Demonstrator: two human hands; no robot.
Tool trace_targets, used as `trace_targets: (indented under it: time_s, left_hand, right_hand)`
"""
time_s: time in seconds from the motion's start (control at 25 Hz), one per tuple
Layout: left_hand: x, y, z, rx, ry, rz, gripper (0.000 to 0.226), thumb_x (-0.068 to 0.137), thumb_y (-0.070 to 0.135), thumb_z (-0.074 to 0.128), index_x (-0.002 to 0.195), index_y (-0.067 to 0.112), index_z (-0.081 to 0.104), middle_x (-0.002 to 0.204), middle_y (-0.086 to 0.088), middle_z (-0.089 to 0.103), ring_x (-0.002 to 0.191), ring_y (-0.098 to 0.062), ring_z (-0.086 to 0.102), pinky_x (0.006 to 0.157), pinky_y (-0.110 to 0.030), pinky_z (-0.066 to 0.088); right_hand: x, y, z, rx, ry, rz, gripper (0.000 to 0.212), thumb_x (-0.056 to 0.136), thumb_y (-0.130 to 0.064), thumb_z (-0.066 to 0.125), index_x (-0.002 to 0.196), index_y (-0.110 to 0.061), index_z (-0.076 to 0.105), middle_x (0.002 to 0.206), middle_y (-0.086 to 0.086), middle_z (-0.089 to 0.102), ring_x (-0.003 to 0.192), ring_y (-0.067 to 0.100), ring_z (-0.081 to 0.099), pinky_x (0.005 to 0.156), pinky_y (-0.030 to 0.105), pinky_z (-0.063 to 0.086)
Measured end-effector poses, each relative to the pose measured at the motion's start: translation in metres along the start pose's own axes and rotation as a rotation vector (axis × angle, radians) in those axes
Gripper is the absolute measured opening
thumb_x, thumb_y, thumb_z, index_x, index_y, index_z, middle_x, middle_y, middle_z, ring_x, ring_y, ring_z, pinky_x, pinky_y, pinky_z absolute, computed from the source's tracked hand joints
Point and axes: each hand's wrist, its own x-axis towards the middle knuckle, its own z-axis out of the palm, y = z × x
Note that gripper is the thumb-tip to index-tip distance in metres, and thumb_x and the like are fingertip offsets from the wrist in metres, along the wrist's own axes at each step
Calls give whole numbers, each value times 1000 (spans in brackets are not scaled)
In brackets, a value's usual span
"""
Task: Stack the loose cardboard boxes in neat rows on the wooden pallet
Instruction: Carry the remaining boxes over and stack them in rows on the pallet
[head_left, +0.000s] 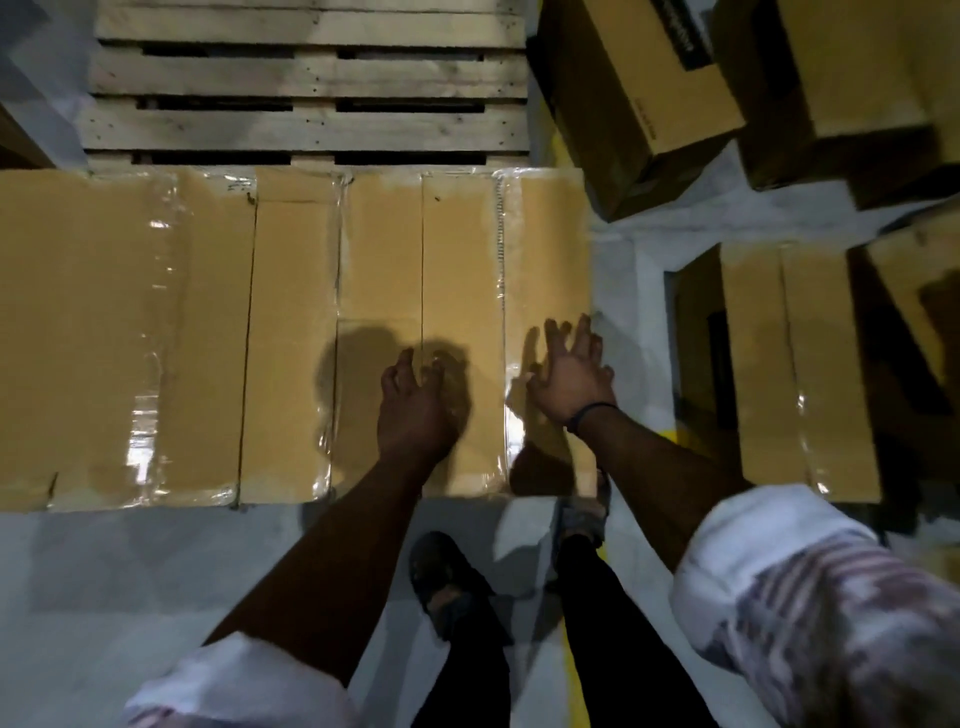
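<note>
Roughly one row in: from the head view, a row of boxes (156, 322) sits along the near edge of the pallet (311, 78). The far slats are bare. Loose boxes (795, 374) wait on the floor to the right. The end box (467, 249) lies flat, its seam and long axis running near to far. Left hand (415, 410) and right hand (569, 376) are splayed over it, gripping nothing.

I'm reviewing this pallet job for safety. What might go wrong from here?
1. The right-hand box seems to reach past the pallet's right edge, so it may tip or get knocked off.
2. A loose box sits on the floor close beside the right foot; a sideways step might trip on it.
3. Glossy tape runs by the right hand; a palm pushing there may slide.
</note>
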Motion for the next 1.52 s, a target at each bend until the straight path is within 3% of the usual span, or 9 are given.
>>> trace_targets:
  time_s: [0.12,0.4,0.6,0.76,0.96,1.2,1.52]
  left_hand:
    - [-53,31,-42,-16,34,55,72,93,32,67,157,26,33,169,-12,4,152,-41,6,117,-51,33]
    - [-175,94,-141,-224,58,103,67,93,33,64,154,21,40,165,-18,2,144,-47,16,117,-51,31]
    - [-215,130,-174,-307,170,268,50,96,33,59,144,23,53,165,-15,9,139,-46,29,100,-50,47]
    - [-211,168,-206,-206,128,237,62,95,42,62,152,30,39,166,-5,-7,146,-40,20,108,-44,40]
    - [-198,255,-233,-217,213,201,69,93,42,68,153,27,36,166,-7,-6,141,-46,31,107,-46,41]
    - [-180,364,-245,-310,332,225,68,93,45,68,152,30,38,166,-1,-5,143,-40,31,107,-47,43]
    - [-143,405,-256,-351,347,140,67,93,47,67,152,31,38,166,4,-4,143,-37,32,107,-45,42]
  right_hand:
    - [-55,-32,-39,39,57,-90,83,96,-37,58,162,-29,8,168,13,-11,154,39,0,119,62,21]
    - [-204,-66,-125,225,199,-195,70,95,-36,59,158,-26,29,167,6,17,152,28,21,116,47,34]
    - [-270,-43,-162,259,315,-272,63,96,-35,60,154,-23,38,162,3,31,149,23,27,118,40,34]
    - [-270,-3,-208,296,386,-244,63,96,-38,60,154,-24,38,162,3,32,149,23,28,118,38,33]
    - [-260,73,-285,256,435,-309,63,98,-36,59,155,-21,37,161,4,33,150,21,26,120,39,30]
    - [-235,156,-355,244,460,-347,61,97,-38,61,153,-23,41,158,3,38,146,23,32,116,42,37]
    - [-174,164,-400,284,416,-359,62,97,-36,62,154,-22,40,158,3,38,147,23,30,118,39,32]
